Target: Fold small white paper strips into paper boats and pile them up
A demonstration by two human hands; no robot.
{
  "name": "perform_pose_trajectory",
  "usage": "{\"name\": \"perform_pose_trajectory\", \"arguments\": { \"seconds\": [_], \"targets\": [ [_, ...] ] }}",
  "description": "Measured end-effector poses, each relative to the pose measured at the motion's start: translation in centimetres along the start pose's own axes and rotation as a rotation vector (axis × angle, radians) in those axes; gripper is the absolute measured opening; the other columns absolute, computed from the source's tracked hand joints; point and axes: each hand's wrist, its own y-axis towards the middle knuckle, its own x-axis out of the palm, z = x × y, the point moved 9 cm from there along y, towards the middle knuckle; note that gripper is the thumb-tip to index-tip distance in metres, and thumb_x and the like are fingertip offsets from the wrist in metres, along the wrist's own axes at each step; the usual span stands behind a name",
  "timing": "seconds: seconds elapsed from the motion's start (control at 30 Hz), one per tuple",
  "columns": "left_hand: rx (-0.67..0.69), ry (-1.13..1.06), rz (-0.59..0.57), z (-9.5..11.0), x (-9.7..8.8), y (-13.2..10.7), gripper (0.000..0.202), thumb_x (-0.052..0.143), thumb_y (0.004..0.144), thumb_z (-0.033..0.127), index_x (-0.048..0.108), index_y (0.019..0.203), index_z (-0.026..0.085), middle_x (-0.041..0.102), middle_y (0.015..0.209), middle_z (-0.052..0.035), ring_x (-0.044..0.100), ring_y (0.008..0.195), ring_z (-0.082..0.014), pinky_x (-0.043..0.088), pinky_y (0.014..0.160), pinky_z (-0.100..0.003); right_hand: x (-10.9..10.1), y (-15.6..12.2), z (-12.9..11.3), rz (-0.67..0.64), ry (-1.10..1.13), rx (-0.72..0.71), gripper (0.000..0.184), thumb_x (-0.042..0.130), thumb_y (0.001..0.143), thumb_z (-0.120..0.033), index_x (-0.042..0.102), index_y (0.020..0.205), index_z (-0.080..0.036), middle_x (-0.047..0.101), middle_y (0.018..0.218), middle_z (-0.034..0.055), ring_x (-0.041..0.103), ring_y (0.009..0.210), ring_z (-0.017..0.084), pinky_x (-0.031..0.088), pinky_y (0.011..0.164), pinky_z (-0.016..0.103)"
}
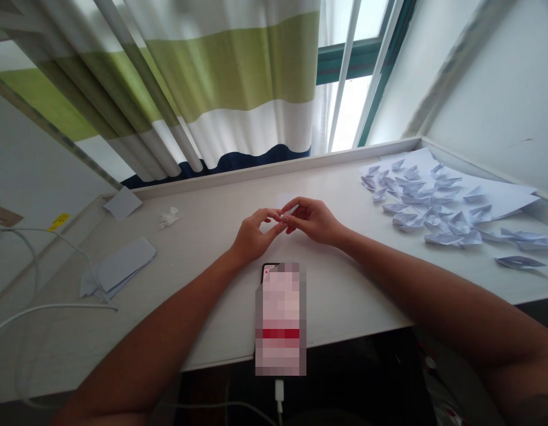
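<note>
My left hand [254, 235] and my right hand [315, 220] meet above the middle of the white table [203, 248]. Both pinch one small folded piece of white paper [291, 210] between their fingertips. The paper is narrow and mostly hidden by my fingers. A phone [280, 319] lies on the table just in front of my hands, its screen blurred.
Several folded white paper boats [427, 204] lie on a paper sheet at the right. A stack of paper slips [118, 269] rests at the left, with a crumpled scrap [169, 218] and a single slip [122, 203] behind it. White cables [43, 307] trail at the left. A striped curtain [221, 83] hangs behind.
</note>
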Motion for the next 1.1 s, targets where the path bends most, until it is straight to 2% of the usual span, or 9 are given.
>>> {"name": "perform_pose_trajectory", "arguments": {
  "seconds": [0.07,0.17,0.27,0.4,0.5,0.67,0.8,0.97,1.1],
  "targets": [
    [-0.043,-0.048,-0.008,-0.4,0.0,0.0,0.016,0.083,0.091,0.039,0.077,0.092,0.024,0.083,0.123,-0.0116,0.078,0.111,-0.0274,0.060,0.095,-0.045,0.1,-0.1,-0.2,-0.001,0.025,-0.014,0.050,0.088,0.086,-0.060,0.067,0.107,-0.021,0.080,0.081,0.0023,0.078,0.071,0.018,0.067,0.068,0.034],
    [-0.135,-0.164,-0.027,-1.3,0.3,0.0,0.024,0.086,0.089,0.045,0.080,0.089,0.022,0.081,0.131,-0.0145,0.079,0.110,-0.0287,0.062,0.095,-0.047,0.0,-0.1,-0.4,0.009,0.047,-0.037,0.051,0.088,0.087,-0.058,0.064,0.114,-0.022,0.076,0.080,-0.0007,0.078,0.071,0.018,0.068,0.069,0.035],
    [-0.187,-0.277,-0.026,-1.8,0.5,0.1,0.029,0.089,0.085,0.048,0.082,0.088,0.020,0.079,0.134,-0.0166,0.080,0.111,-0.0299,0.062,0.102,-0.050,0.2,0.0,-0.4,-0.006,0.041,-0.049,0.045,0.086,0.089,-0.055,0.067,0.110,-0.021,0.074,0.080,-0.0002,0.077,0.072,0.019,0.068,0.070,0.037],
    [-0.208,-0.393,-0.016,-1.9,0.7,0.1,0.029,0.095,0.080,0.045,0.082,0.085,0.019,0.081,0.129,-0.0164,0.078,0.118,-0.0305,0.060,0.111,-0.053,0.2,0.1,-0.3,-0.012,0.034,-0.054,0.042,0.085,0.090,-0.055,0.072,0.109,-0.020,0.077,0.088,0.0022,0.074,0.069,0.017,0.069,0.069,0.037],
    [-0.230,-0.447,-0.001,-2.0,0.7,0.2,0.034,0.097,0.077,0.042,0.080,0.096,0.019,0.083,0.117,-0.0135,0.082,0.106,-0.0269,0.065,0.103,-0.049,0.1,0.1,-0.1,-0.009,0.003,-0.054,0.042,0.085,0.090,-0.054,0.074,0.112,-0.019,0.078,0.098,0.0050,0.073,0.069,0.016,0.070,0.069,0.037],
    [-0.251,-0.445,-0.016,-2.3,0.7,0.2,0.044,0.096,0.079,0.040,0.077,0.112,0.019,0.084,0.103,-0.0099,0.083,0.094,-0.0258,0.067,0.092,-0.044,0.0,0.0,0.3,-0.018,-0.029,-0.054,0.048,0.084,0.093,-0.046,0.072,0.132,-0.019,0.076,0.087,0.0018,0.074,0.070,0.017,0.068,0.069,0.035],
    [-0.272,-0.490,-0.058,-2.4,0.9,0.1,0.048,0.098,0.078,0.042,0.076,0.114,0.019,0.084,0.105,-0.0093,0.084,0.093,-0.0264,0.068,0.091,-0.043,0.2,0.1,0.4,-0.050,-0.016,-0.071,0.043,0.080,0.096,-0.046,0.075,0.129,-0.019,0.078,0.090,0.0029,0.074,0.070,0.016,0.068,0.069,0.034],
    [-0.292,-0.506,-0.075,-2.5,0.8,0.2,0.051,0.098,0.078,0.038,0.074,0.119,0.019,0.082,0.126,-0.0121,0.084,0.100,-0.0271,0.068,0.098,-0.047,0.3,0.0,0.4,-0.065,0.000,-0.061,0.043,0.079,0.097,-0.047,0.075,0.127,-0.016,0.079,0.091,0.0053,0.075,0.070,0.017,0.068,0.071,0.036],
    [-0.301,-0.500,-0.047,-2.7,0.5,0.2,0.057,0.097,0.079,0.035,0.071,0.127,0.021,0.082,0.124,-0.0111,0.084,0.093,-0.0242,0.068,0.096,-0.046,0.4,0.0,0.3,-0.073,-0.012,-0.051,0.039,0.076,0.099,-0.044,0.075,0.126,-0.016,0.080,0.094,0.0066,0.075,0.073,0.017,0.068,0.073,0.036]
  ]
}}
